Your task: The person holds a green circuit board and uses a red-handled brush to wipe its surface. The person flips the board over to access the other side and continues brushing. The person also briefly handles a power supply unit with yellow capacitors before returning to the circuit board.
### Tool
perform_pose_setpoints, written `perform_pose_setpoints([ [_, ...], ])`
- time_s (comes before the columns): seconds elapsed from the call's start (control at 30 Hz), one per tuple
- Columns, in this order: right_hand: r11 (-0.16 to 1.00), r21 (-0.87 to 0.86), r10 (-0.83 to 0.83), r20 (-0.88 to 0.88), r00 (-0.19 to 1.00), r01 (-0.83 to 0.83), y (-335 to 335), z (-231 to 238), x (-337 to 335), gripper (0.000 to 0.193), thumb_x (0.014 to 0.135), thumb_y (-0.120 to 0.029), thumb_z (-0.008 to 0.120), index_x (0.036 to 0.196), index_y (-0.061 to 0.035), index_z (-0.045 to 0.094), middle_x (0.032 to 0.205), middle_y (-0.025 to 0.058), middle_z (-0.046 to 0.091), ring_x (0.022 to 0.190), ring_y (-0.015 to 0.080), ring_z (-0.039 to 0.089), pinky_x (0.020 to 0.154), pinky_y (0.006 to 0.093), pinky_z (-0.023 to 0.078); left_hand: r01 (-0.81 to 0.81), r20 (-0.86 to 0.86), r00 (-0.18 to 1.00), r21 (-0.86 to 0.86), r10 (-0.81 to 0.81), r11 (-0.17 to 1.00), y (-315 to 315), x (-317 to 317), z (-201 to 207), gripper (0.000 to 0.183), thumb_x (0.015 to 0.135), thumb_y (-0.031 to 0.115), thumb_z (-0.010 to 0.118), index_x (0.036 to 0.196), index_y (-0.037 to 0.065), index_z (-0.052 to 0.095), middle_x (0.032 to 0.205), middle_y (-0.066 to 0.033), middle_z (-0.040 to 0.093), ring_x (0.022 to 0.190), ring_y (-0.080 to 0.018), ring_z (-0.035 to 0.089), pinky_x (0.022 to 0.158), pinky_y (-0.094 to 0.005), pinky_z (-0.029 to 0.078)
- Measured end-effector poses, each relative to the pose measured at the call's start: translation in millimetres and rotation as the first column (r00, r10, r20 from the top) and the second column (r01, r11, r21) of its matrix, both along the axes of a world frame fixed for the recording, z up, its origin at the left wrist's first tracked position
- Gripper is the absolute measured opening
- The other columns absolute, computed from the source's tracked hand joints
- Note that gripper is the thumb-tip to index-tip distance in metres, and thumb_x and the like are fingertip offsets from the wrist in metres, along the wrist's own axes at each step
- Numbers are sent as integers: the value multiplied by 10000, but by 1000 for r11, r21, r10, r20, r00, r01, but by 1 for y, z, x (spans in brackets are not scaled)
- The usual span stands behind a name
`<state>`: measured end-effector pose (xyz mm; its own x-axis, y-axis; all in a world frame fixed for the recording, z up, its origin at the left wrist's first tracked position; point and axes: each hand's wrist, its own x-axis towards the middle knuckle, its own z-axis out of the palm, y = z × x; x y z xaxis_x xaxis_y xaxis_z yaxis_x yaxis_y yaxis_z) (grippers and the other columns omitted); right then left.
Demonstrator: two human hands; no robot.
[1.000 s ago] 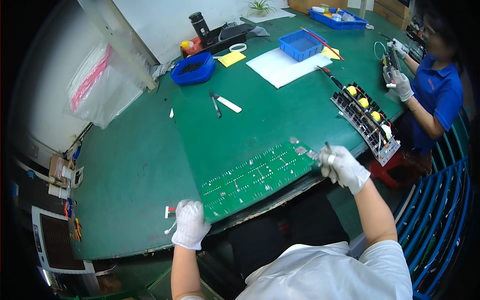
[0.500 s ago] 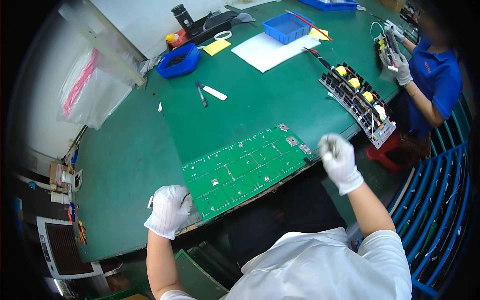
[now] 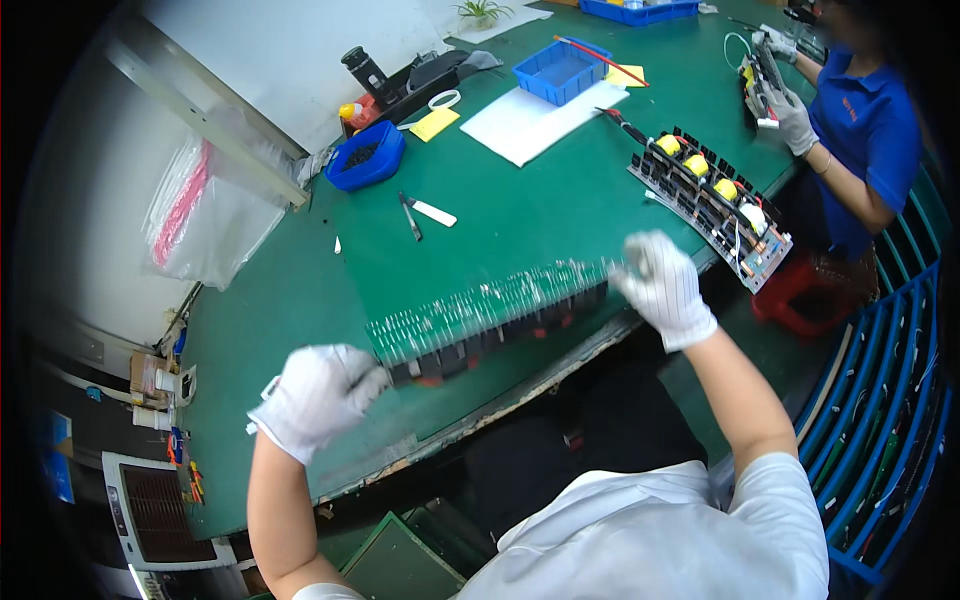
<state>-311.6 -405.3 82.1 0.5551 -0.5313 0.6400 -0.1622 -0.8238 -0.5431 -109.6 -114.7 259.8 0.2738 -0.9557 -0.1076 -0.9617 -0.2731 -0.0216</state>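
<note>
A green circuit board is tipped on edge above the table, its solder side facing away and up, with dark parts showing along its lower side. My left hand, in a white glove, grips the board's left end with closed fingers. At the right end my gloved right hand is closed on the other edge. Motion smears the board somewhat. A small white piece shows beside my left wrist; I cannot make out what it is.
Another assembled board with yellow parts lies at the right. Farther back are a white sheet, a blue tray, a blue bin of black parts and a white-handled tool. A co-worker handles a similar assembly. A blue rack stands right.
The board, flat before, is now tilted up with its underside parts showing. My right hand has come onto its right end; both hands now hold it.
</note>
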Motion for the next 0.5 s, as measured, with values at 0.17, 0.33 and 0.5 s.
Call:
perform_pose_setpoints([
  [0.17,996,6,85,-164,983,-85,-50,26,56,374,828,-368,611,818,4,569,825,155,581,799,320,567,677,399,459,-121,51,991,-48,123,992,-28,10,29,222,821,233,574,729,40,635,646,-169,574,613,-350,566,566,-414,454],
  [0.33,978,49,205,-66,977,-202,-72,22,92,424,852,-390,567,772,27,559,805,204,586,769,372,557,657,429,431,-242,122,963,9,239,970,-40,27,30,318,821,324,586,728,31,667,659,-176,593,620,-349,576,581,-405,463],
  [0.5,952,174,282,-181,942,-251,-82,34,127,432,866,-432,505,815,-14,601,792,213,610,774,372,576,689,424,444,-299,76,952,28,296,954,-46,41,22,356,793,377,615,736,32,683,649,-167,598,607,-336,586,575,-393,465],
])
